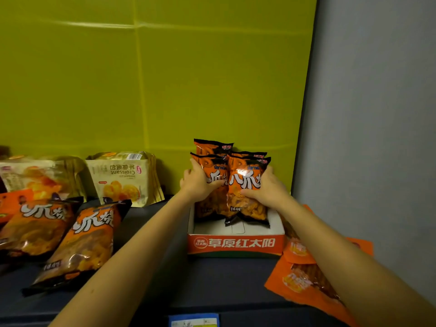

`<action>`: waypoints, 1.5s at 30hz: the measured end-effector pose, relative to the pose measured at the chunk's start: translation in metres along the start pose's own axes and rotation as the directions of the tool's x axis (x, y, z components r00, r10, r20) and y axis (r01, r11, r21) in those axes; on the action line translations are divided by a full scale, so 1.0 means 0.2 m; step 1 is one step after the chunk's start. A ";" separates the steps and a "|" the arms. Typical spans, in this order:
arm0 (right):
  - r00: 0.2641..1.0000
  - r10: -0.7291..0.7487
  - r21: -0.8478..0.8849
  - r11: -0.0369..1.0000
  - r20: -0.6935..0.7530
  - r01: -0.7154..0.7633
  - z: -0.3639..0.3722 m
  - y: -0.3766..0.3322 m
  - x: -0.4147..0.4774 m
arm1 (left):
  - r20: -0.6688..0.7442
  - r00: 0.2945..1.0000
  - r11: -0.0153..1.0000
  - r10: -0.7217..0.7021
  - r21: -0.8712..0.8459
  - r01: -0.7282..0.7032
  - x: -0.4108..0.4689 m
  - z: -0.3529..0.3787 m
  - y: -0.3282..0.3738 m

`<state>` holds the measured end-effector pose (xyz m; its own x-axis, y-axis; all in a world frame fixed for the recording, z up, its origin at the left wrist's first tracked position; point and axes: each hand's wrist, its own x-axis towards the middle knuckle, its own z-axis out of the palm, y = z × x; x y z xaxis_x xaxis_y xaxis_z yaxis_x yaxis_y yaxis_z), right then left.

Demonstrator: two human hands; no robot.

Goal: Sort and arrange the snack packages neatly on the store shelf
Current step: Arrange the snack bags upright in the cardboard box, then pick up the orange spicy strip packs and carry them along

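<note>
Pressing from both sides, my left hand (197, 182) and right hand (267, 187) hold a cluster of orange snack bags (238, 185) between them, fingers curled onto the front two. These bags stand upright, long axis vertical, printed fronts facing me, in the back of the open display box (236, 244) on the dark shelf (188, 279). Left of the box, two matching orange bags (70, 237) lie flat, tops pointing away from me. Behind those, croissant packs (122, 178) lean against the green wall (153, 79). Right of the box, flat orange pouches (304, 279) lie partly under my forearm. A blue price tag (194, 320) sits on the shelf edge in front of the box.
</note>
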<state>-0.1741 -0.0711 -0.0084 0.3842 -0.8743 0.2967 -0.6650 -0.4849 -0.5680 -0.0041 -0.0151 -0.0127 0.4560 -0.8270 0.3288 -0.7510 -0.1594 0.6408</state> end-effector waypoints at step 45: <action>0.951 0.209 0.194 0.947 0.228 -0.254 -0.31 0.74 -0.24 | 0.362 0.925 0.961 -0.111 0.278 0.007 -0.90 0.39 0.55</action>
<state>-0.3300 -0.1021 -0.0584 0.3727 -0.9279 -0.0113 -0.6035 -0.2331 -0.7625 -0.2065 0.0743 -0.0547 0.3327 -0.9429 -0.0182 -0.8508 -0.3085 0.4254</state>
